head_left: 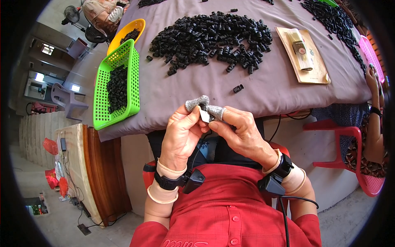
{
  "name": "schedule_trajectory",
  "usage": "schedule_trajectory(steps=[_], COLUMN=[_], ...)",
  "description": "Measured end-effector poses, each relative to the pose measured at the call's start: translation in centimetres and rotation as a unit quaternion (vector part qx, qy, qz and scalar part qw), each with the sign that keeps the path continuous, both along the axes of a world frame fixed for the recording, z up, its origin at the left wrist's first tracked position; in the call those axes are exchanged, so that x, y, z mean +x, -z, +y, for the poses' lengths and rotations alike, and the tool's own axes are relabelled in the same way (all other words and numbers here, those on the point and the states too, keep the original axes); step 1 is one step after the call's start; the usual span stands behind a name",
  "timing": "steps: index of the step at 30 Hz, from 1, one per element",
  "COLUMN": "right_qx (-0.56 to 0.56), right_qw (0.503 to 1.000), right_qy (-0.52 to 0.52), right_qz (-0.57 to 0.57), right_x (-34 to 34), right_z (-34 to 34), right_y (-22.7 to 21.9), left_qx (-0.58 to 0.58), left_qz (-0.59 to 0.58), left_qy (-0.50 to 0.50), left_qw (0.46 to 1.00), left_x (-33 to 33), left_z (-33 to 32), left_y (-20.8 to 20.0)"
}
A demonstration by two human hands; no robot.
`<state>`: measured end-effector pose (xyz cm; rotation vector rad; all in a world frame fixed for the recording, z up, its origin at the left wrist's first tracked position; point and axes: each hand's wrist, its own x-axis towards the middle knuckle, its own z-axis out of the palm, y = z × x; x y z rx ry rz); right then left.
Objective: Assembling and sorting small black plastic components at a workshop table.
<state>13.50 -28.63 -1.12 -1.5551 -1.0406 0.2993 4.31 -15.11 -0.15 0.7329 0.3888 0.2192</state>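
Just off the near table edge, my two hands meet above my lap, with grey fabric covers on their index fingers. My left hand (177,133) is closed, its thumb and fingers pinching a small flat white piece (204,116). Against the other side of that piece, my right hand (238,131) is closed in a pinch; the fingers hide what it grips, though a bit of something dark shows there. One black cord lock (238,88) lies alone on the cloth beyond my hands. Farther back spreads a large pile of similar black cord locks (210,39).
A green basket (133,88) and a yellow bowl (138,25) hold black pieces at left. An open booklet (317,74) with a packet (302,51) on it lies right of the pile. Another person's hand (372,80) rests at the right edge near a red chair (337,128).
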Motion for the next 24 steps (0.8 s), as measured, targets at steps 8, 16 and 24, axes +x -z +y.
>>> schedule_trajectory(steps=[8,16,24], right_qx=[-0.009,-0.013,-0.013], right_qw=[1.0,1.0,0.999], right_qy=[0.004,0.01,0.017], right_qz=[-0.015,-0.024,-0.028], right_x=[0.01,-0.02,-0.04], right_z=[-0.04,-0.01,0.05], right_y=[-0.14,-0.19,0.05], left_qx=[0.007,0.012,0.013], left_qz=[0.002,0.005,0.004], left_qy=[-0.002,-0.006,0.001], left_qw=[1.0,1.0,1.0], left_x=[0.01,0.08,0.07], left_z=[0.0,-0.03,0.1], left_y=[0.14,0.14,0.36])
